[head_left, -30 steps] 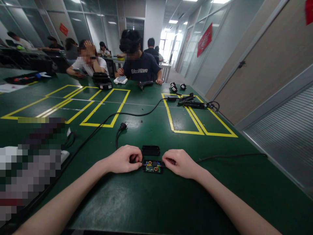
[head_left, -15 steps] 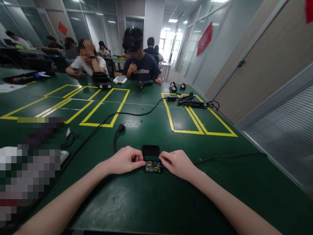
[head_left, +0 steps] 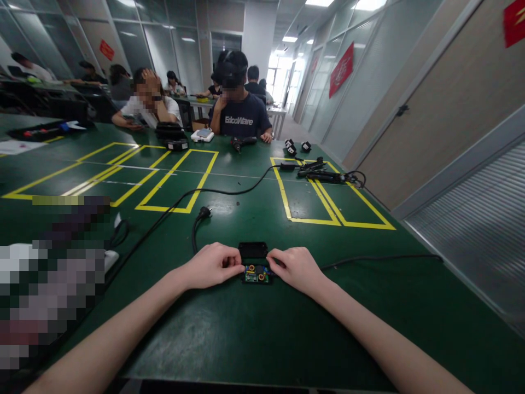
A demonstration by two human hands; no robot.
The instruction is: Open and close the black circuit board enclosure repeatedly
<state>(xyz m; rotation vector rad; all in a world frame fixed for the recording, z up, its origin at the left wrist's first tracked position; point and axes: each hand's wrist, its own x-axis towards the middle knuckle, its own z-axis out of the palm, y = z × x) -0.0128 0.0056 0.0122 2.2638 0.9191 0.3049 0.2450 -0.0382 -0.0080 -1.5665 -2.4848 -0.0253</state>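
Note:
A small black case lies opened on the table, its circuit board (head_left: pixel 256 274) with copper-wound coils facing up in the lower half. The black lid (head_left: pixel 253 250) sits just behind it. My left hand (head_left: pixel 215 265) is closed at the left end of the case, fingertips pinched by the board's edge. At the right end, my right hand (head_left: pixel 293 265) pinches close to the lid's corner and some blue wire. Fingers hide what each pinch holds. A black cord with a plug (head_left: pixel 204 212) passes behind my left hand. Another black cable (head_left: pixel 381 258) runs rightward from behind my right hand.
Yellow tape rectangles (head_left: pixel 188 210) mark the green table. A long cable (head_left: pixel 229 192) crosses it. Further back are a power drill (head_left: pixel 241 143), black tools and cables (head_left: pixel 328 174), and a white device (head_left: pixel 202 135). Two people sit opposite. Blurred items lie at left.
The view has shifted slightly. My hands stay at both ends of the case with little movement. The person opposite has raised a hand toward the chin.

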